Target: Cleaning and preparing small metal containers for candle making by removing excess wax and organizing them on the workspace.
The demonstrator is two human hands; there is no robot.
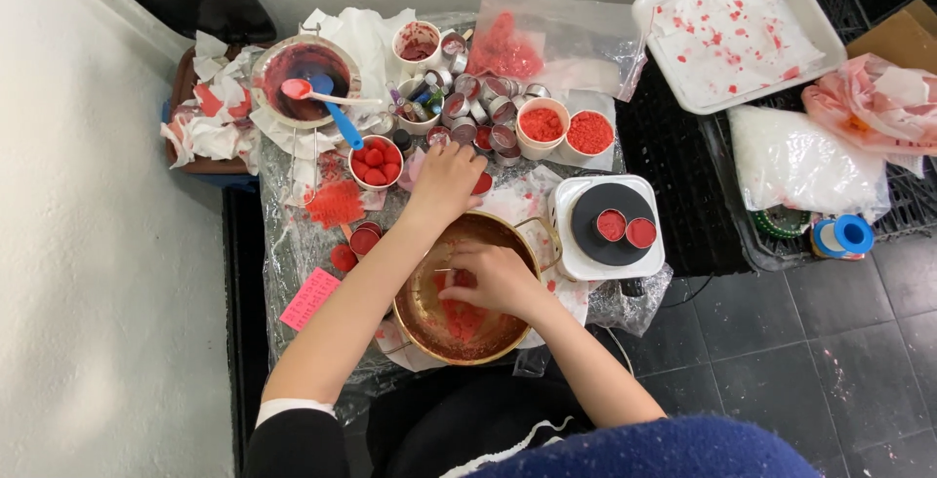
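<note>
My left hand (446, 181) reaches past a brass bowl (422, 307) to a small round tin of red wax (483, 183) and closes its fingers on it. My right hand (493, 278) is inside the brass bowl, pinching a thin stick-like thing above the red wax pieces (461, 322) at the bottom. The bowl sits at the near edge of a small plastic-covered table (293, 253).
A white hot plate (605, 227) with two red-filled tins stands right of the bowl. Behind are several small tins (478, 112), cups of red granules (566, 131), a cup of red balls (376, 163), a stained pot with spoons (303, 83), a white tray (737, 34) and plastic bags.
</note>
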